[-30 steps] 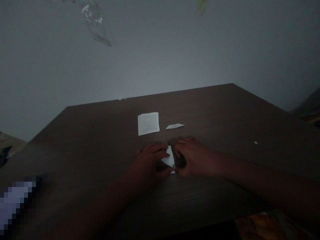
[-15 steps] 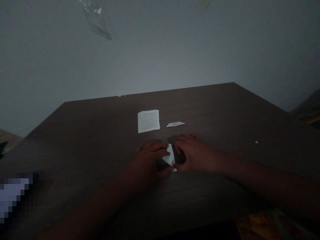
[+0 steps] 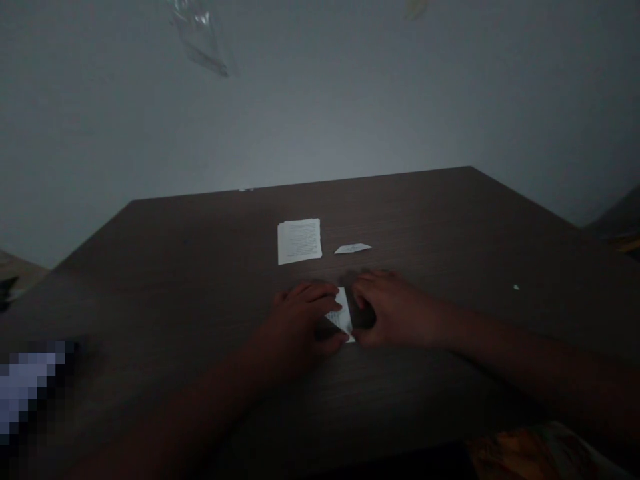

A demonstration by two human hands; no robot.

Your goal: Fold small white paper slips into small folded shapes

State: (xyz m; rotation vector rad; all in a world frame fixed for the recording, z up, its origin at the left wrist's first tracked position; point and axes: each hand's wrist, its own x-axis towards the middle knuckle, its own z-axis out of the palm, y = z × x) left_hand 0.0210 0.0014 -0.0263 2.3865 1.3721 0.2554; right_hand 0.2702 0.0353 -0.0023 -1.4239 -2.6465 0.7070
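Observation:
A small piece of folded printed paper (image 3: 343, 312) lies on the table between my hands. My left hand (image 3: 305, 319) presses on its left part, fingers over the top and thumb at the lower corner. From the other side, the thumb of my right hand (image 3: 387, 310) touches the bottom corner, and its fingers curl near the upper edge. Part of the paper is hidden under my left fingers. Just beyond my hands lies a folded paper strip (image 3: 353, 249) with slanted ends. Left of that strip is a stack of printed paper squares (image 3: 300, 241).
The brown table (image 3: 200, 260) backs onto a grey wall (image 3: 350, 100). A tiny paper scrap (image 3: 516, 287) lies at the right. A blurred-out, screen-like object (image 3: 30, 380) sits at the left edge. A clear plastic bag (image 3: 200, 37) hangs on the wall.
The whole view has shifted slightly. Both hands stay at the folded paper with almost the same grip.

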